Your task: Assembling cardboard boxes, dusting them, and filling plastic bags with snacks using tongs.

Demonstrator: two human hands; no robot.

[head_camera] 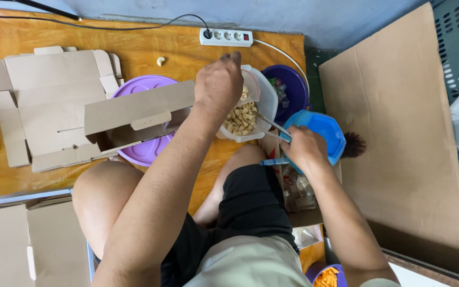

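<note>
The left hand (219, 82) is seen raised over a clear plastic container (258, 103), its grip closed on the container's near rim and the fingers curled over the edge. The container is partly filled with pale, short tube-shaped pasta pieces (241, 118) and is held tilted above the orange floor mat (150, 48).

The right hand (303, 149) is closed around a thin metal utensil (273, 125), whose tip reaches into the container toward the pasta. A blue-handled tool (273, 162) is also seen at this hand; whether it is held cannot be told. Just behind the right hand a blue plastic lid (325, 130) is visible, and beyond it a dark purple bowl (289, 85) with small items inside.

To the left, a folded cardboard box (134, 114) lies over a lilac round lid (147, 151), with a flattened open carton (49, 101) beside it. A white power strip (226, 37) lies at the far edge of the mat. A large cardboard sheet (399, 133) is laid out on the right. The person's bare knees and black shorts fill the lower frame.
</note>
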